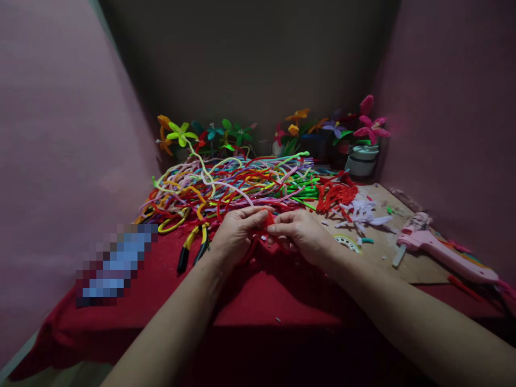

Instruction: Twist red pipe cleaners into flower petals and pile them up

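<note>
My left hand [239, 231] and my right hand [300, 232] meet over the front of the table. Between their fingertips is a red fuzzy pipe cleaner piece [270, 218], mostly covered by the fingers. Both hands are closed in a pinch on it. Beyond them lies a tangled heap of coloured pipe cleaners [237, 180]. To the left of my left hand rest pliers with yellow and black handles [189, 244]. Short red pipe cleaner pieces [336, 193] and pale lilac ones [363, 211] lie beyond my right hand.
A pink glue gun [447, 248] lies on a brown board [382, 269] at right, near a white holed disc [346, 244]. Pipe cleaner flowers [181, 133] and a pale cup [362, 161] stand behind. Red cloth [161, 314] covers the table; a blurred blue object [121, 263] is left.
</note>
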`<state>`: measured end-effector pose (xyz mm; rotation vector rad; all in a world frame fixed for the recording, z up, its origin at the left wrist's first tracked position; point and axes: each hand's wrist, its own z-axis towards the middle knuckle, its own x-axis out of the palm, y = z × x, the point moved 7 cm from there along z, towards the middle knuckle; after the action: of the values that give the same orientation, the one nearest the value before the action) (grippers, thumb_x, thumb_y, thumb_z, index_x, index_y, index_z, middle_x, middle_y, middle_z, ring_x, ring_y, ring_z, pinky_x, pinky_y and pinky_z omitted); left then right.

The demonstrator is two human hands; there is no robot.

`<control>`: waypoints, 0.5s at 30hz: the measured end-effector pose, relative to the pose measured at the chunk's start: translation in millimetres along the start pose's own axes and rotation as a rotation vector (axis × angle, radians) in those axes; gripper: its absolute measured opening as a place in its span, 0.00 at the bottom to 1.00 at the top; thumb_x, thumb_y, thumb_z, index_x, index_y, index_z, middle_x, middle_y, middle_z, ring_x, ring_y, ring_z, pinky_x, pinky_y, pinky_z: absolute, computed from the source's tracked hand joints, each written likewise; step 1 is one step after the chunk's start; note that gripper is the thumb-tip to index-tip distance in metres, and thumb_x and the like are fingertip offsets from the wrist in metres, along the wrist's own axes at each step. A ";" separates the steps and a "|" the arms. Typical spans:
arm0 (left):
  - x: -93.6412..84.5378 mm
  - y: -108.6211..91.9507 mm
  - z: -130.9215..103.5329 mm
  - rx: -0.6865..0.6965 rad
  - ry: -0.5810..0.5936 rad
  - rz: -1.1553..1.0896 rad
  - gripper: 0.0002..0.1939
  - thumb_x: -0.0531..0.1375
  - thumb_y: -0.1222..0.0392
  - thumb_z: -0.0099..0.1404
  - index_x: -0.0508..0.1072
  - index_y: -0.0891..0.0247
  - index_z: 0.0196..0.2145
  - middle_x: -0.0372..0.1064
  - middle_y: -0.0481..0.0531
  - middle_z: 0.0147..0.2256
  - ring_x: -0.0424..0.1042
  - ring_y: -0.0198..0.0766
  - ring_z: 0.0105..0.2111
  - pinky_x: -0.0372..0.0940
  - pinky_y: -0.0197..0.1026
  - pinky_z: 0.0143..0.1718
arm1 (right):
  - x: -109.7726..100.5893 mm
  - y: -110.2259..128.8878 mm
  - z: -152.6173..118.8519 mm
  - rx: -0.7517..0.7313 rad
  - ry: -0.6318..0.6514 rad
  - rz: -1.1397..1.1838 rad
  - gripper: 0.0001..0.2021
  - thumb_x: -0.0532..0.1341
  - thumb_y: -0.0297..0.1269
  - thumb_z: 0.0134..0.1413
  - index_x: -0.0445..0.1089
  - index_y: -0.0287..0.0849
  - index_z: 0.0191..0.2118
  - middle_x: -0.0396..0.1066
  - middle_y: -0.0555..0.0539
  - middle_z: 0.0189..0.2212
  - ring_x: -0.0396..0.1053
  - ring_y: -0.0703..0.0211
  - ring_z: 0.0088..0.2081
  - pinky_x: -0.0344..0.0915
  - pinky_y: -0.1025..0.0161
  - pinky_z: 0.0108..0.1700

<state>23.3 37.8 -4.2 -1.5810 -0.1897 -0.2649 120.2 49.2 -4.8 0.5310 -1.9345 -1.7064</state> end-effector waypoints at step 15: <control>2.4 -20.2 -5.0 0.164 -0.067 0.604 0.08 0.58 0.60 0.53 0.67 0.66 0.19 0.60 0.42 0.17 0.57 0.27 0.18 0.53 0.31 0.21 | 2.7 -10.1 2.7 0.002 0.003 -0.160 0.09 0.59 0.35 0.42 0.61 0.38 0.18 0.53 0.58 0.09 0.47 0.74 0.11 0.42 0.71 0.14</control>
<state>19.6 33.3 15.9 -1.4136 0.2124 0.2691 116.0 48.3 -14.7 0.7054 -1.9368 -1.7995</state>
